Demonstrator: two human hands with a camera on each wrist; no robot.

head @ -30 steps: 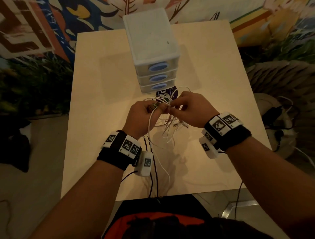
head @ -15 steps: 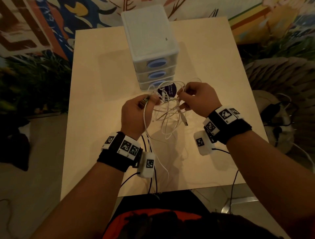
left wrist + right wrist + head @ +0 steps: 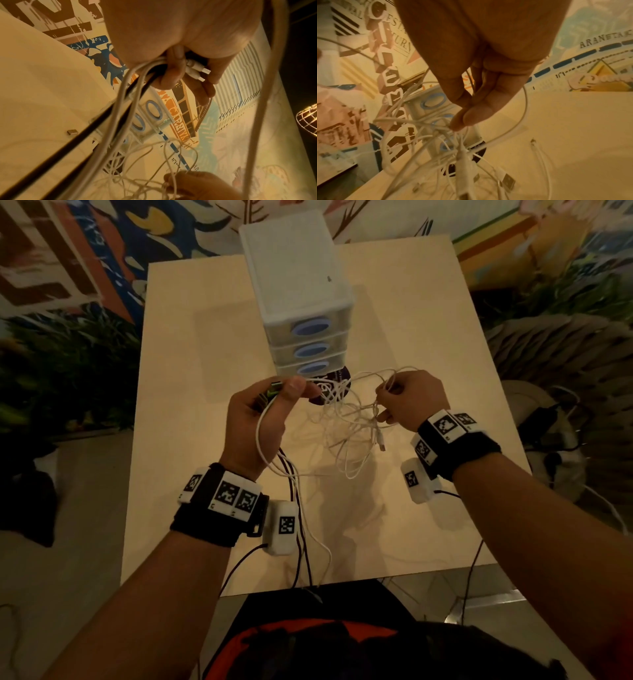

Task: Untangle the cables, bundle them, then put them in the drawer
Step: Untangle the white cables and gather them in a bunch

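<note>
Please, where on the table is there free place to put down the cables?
Bare wood lies left of the white three-drawer plastic box, along the beige wooden table's left edge, and right of the box toward the right edge. It is crowded in front of the box: tangled white cables hang between left hand and right hand.

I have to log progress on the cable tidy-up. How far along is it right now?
Early. Done: the left hand has several cable ends gathered in its grip, plugs side by side. In hand: the right hand pinches strands of the white tangle stretched between both hands. Left: finish untangling, bundle, stow; all three drawers look closed.
</note>
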